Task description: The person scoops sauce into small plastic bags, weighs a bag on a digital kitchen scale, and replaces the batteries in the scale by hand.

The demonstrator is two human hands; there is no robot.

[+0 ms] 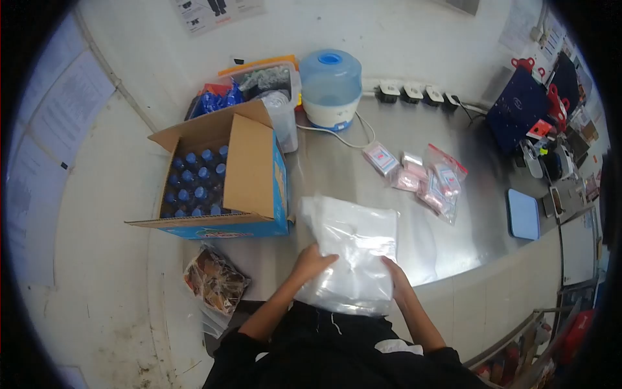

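A stack of clear plastic bags (353, 240) is held in front of my body, above the near edge of the metal table. My left hand (313, 262) grips its left side, with the thumb lying on top. On the opposite edge, my right hand (396, 275) is closed around the side of the stack, its fingers partly hidden beneath. To the left stands an open cardboard box (253, 175) filled with several blue-capped bottles (199, 175). Small pink-and-white packs (411, 172) lie beyond the bags, some inside a clear zip bag (444, 185).
Behind the box sit a plastic bin (282, 117) and a blue-topped, white-based appliance (330, 87) with a cord. Power sockets (411, 94) line the wall. A blue tray (523, 214) lies at the right. A plastic-wrapped brown bundle (217, 279) is by the table's near left corner.
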